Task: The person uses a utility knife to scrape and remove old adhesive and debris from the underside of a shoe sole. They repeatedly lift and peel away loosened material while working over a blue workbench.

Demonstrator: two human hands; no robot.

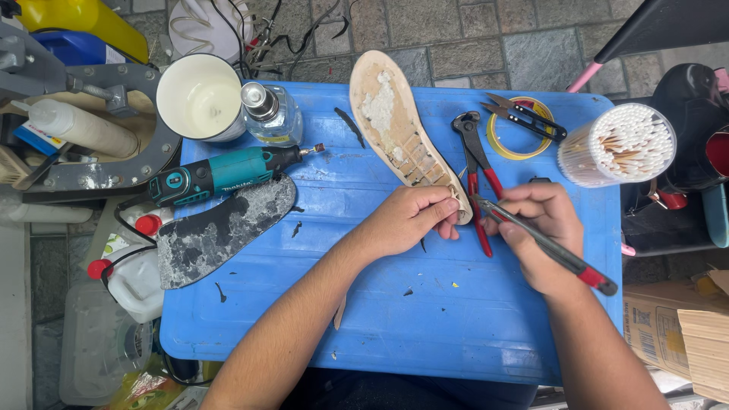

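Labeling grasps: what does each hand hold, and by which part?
Left hand pinches the shoe sole at its near end. Right hand grips a utility knife mid-handle, its tip at that same end.

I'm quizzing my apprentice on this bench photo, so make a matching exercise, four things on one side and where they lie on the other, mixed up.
Things:
1. rotary tool
2. cotton swab tub
3. tan shoe sole
4. yellow tape roll

Places:
A. under the small snips
B. heel end pinned by the left hand
C. just above the dark insole
D. far right edge of the blue table

Pairs: 1-C, 2-D, 3-B, 4-A
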